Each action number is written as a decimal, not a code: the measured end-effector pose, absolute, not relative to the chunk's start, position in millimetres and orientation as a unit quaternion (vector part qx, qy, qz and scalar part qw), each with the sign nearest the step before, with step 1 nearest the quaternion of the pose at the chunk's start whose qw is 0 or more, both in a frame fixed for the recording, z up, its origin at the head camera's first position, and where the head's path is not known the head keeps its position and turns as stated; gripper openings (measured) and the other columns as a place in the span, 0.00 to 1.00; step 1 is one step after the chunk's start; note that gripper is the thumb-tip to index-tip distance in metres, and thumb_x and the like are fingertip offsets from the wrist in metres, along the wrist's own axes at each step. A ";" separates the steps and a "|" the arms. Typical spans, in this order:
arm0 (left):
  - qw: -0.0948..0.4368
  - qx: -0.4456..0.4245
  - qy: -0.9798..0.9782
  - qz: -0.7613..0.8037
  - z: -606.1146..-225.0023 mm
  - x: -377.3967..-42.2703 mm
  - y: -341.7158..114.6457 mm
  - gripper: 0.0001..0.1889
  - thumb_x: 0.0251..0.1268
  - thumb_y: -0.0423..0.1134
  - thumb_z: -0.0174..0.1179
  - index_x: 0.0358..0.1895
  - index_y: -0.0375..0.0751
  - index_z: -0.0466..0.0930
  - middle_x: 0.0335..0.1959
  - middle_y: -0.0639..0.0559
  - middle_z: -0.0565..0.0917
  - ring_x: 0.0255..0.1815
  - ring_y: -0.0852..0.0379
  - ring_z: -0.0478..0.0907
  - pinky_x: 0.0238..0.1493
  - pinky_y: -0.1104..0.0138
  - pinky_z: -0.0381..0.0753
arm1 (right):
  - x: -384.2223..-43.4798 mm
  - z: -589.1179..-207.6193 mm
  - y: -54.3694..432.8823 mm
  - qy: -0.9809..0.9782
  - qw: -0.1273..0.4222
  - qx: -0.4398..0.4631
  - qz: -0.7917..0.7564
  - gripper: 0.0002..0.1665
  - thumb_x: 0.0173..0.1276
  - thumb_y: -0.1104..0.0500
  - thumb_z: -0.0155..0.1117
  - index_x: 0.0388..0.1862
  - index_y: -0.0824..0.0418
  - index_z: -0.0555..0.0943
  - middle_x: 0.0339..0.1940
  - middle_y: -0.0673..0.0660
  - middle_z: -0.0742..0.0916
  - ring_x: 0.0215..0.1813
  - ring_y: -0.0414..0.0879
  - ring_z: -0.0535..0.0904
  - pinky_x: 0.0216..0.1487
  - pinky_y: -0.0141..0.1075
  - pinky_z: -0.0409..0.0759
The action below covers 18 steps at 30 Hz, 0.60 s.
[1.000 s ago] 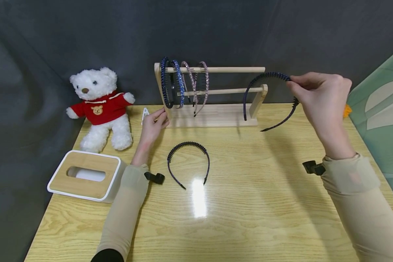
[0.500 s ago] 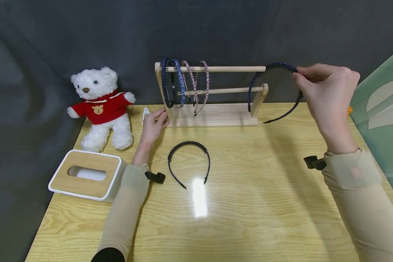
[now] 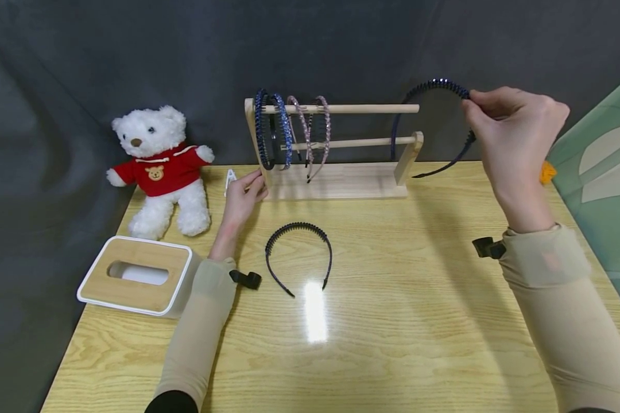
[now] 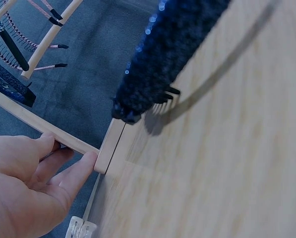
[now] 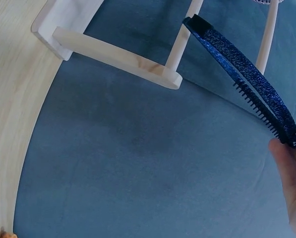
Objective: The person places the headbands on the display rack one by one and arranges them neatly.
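My right hand (image 3: 519,135) pinches a dark blue toothed headband (image 3: 436,84) between thumb and fingertips and holds it up at the right end of a wooden rack (image 3: 351,178). One side of its arch overlaps the tip of the upper rod (image 3: 372,108) in the head view; its open ends point down. At the rack's left end, my left hand (image 3: 244,198) grips the upright, thumb and fingers around it in the left wrist view. Two blue headbands (image 3: 284,129) and pink ones (image 3: 326,132) hang toward the left of the upper rod. Another dark headband (image 3: 297,225) lies on the table.
On the left a white teddy bear (image 3: 170,172) in a red top sits behind a tissue box (image 3: 90,281) with a wooden lid. A small white object (image 3: 229,176) is beside my left hand. Something orange (image 3: 547,172) shows behind my right wrist.
My right hand has raised the headband, bringing its arch from below the upper rod's tip to above it. My left hand has stayed on the rack.
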State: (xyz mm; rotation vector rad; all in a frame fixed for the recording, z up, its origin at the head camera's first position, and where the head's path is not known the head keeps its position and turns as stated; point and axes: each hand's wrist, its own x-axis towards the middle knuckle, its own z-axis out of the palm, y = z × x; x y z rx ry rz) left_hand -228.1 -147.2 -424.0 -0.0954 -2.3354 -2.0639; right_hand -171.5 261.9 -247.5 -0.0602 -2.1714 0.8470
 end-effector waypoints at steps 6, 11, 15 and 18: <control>0.006 -0.029 -0.747 -0.665 -426.3 -229.5 -148.3 0.21 0.88 0.32 0.52 0.76 0.31 0.73 0.71 0.30 0.77 0.68 0.37 0.79 0.65 0.65 0.87 | -173.1 -246.2 257.0 -0.842 0.412 -0.023 0.347 0.11 0.74 0.55 0.74 0.47 0.61 0.94 0.42 0.59 0.93 0.30 0.13 0.75 0.34 0.15 0.71; 0.005 -0.025 -0.746 -0.665 -426.2 -229.9 -147.8 0.21 0.88 0.32 0.52 0.75 0.31 0.73 0.71 0.30 0.77 0.68 0.37 0.80 0.64 0.66 0.87 | -176.3 -246.8 254.1 -0.830 0.426 -0.016 0.360 0.10 0.73 0.55 0.75 0.46 0.60 0.95 0.42 0.59 0.94 0.30 0.15 0.76 0.35 0.15 0.74; 0.007 -0.024 -0.746 -0.665 -424.9 -229.7 -147.4 0.20 0.87 0.32 0.53 0.75 0.30 0.74 0.70 0.30 0.78 0.67 0.38 0.80 0.63 0.66 0.88 | -179.4 -248.4 253.1 -0.817 0.452 0.005 0.358 0.10 0.73 0.55 0.74 0.44 0.59 0.95 0.39 0.57 0.94 0.30 0.16 0.77 0.35 0.15 0.75; 0.008 -0.026 -0.747 -0.664 -424.7 -229.4 -147.6 0.20 0.87 0.32 0.52 0.75 0.30 0.74 0.70 0.30 0.78 0.67 0.38 0.80 0.62 0.66 0.88 | -181.6 -249.4 252.0 -0.808 0.472 0.024 0.351 0.10 0.74 0.53 0.73 0.43 0.57 0.95 0.38 0.55 0.94 0.31 0.16 0.78 0.36 0.15 0.76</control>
